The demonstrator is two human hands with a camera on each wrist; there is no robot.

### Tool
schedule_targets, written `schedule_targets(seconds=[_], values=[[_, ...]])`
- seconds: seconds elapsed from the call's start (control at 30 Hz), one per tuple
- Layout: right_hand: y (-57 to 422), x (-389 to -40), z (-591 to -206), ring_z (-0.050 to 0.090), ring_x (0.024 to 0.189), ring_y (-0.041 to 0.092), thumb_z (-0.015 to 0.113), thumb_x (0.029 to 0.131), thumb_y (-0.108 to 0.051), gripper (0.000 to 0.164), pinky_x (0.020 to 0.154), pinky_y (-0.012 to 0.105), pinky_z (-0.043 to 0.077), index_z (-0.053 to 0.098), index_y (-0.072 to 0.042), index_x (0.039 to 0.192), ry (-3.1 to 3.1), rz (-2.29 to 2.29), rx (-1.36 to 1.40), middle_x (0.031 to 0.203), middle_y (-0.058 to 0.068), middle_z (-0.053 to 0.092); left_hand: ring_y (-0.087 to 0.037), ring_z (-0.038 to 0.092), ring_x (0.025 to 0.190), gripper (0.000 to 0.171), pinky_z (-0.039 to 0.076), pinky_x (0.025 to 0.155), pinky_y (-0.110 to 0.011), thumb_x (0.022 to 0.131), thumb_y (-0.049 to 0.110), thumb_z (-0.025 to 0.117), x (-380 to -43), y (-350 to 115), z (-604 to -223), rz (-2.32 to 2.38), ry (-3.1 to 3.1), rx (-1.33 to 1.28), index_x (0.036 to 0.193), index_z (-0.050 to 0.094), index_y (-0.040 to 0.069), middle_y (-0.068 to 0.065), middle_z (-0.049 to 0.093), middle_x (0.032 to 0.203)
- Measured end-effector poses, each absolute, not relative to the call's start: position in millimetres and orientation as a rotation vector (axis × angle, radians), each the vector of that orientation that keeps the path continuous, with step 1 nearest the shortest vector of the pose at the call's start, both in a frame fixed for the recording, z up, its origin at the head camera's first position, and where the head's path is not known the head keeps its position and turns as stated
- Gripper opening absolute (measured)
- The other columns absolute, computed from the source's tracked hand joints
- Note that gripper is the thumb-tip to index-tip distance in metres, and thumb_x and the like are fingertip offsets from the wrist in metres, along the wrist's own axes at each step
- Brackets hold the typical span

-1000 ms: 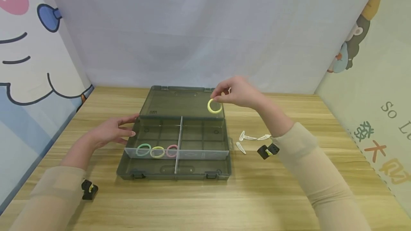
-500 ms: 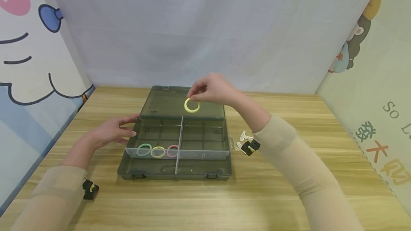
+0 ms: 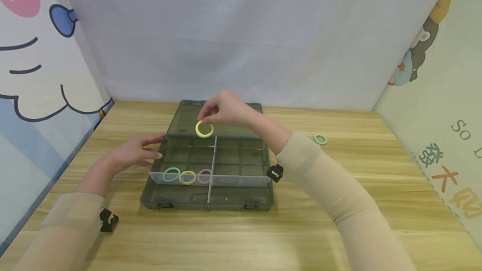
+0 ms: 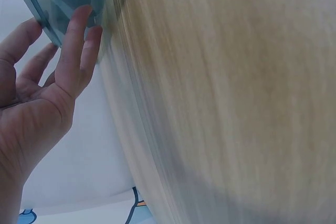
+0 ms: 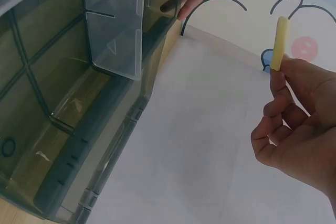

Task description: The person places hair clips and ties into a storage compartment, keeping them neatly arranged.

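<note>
My right hand (image 3: 229,110) pinches a yellow hair tie (image 3: 204,136) between thumb and fingertips, holding it upright above the open lid near the hinge. It shows edge-on in the right wrist view. Beneath is a dark translucent compartment box (image 3: 180,209), its lid lying back. A green hair tie (image 3: 171,168), a second yellow hair tie (image 3: 187,172) and a pink hair tie (image 3: 205,170) stand in a row along the divider, in the box's left compartment. With fingers spread, my left hand (image 3: 132,152) touches the left side of the box.
Another green hair tie (image 3: 321,143) lies on the wooden table (image 3: 233,241) to the right, beyond my right sleeve (image 3: 331,191). The right-hand compartment (image 3: 244,158) adjoins across a clear upright divider (image 3: 214,158). A pale cloth (image 3: 244,32) hangs behind the table.
My right hand has carried the yellow hair tie leftward over the lid. My sleeve now covers the white hair clips and uncovers the green hair tie at right. My left hand stays at the box.
</note>
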State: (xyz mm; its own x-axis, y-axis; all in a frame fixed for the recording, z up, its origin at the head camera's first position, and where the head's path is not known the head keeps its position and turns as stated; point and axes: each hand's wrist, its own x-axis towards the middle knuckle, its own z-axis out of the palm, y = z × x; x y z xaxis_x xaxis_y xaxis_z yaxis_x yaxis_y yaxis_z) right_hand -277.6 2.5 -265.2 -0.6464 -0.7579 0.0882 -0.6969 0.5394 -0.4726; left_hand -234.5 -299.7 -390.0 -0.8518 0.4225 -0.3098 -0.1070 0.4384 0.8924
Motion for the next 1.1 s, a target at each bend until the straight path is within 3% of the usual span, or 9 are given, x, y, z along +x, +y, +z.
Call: schedule_targets(seconds=[0.43, 0.93, 1.1], values=[[-33, -287, -298, 0.058, 0.071, 0.010, 0.062, 0.090, -0.013, 0.013, 0.063, 0.018, 0.043, 0.074, -0.012, 0.096, 2.572, -0.770, -1.322, 0.092, 0.000, 0.072, -0.048, 0.023, 0.136, 0.075, 0.052, 0.089, -0.046, 0.095, 0.010, 0.056, -236, -299, -391, 1.443, 2.173, 0.261, 0.153, 0.010, 0.014, -0.021, 0.003, 0.157], [-60, -296, -351, 0.053, 0.067, 0.012, 0.066, 0.090, -0.016, 0.010, 0.061, 0.016, 0.040, 0.074, -0.015, 0.095, 2.547, -0.772, -1.359, 0.090, -0.003, 0.071, -0.047, 0.023, 0.136, 0.074, 0.053, 0.088, -0.045, 0.095, 0.010, 0.055, -235, -302, -394, 1.465, 2.161, 0.251, 0.153, 0.009, 0.013, -0.022, 0.003, 0.156], [-66, -299, -364, 0.061, 0.077, 0.006, 0.067, 0.089, -0.015, 0.009, 0.069, 0.013, 0.046, 0.074, -0.014, 0.095, 2.523, -0.784, -1.408, 0.093, -0.003, 0.071, -0.047, 0.022, 0.137, 0.074, 0.053, 0.088, -0.045, 0.095, 0.010, 0.056, -236, -302, -394, 1.462, 2.163, 0.260, 0.153, 0.010, 0.013, -0.022, 0.003, 0.157]])
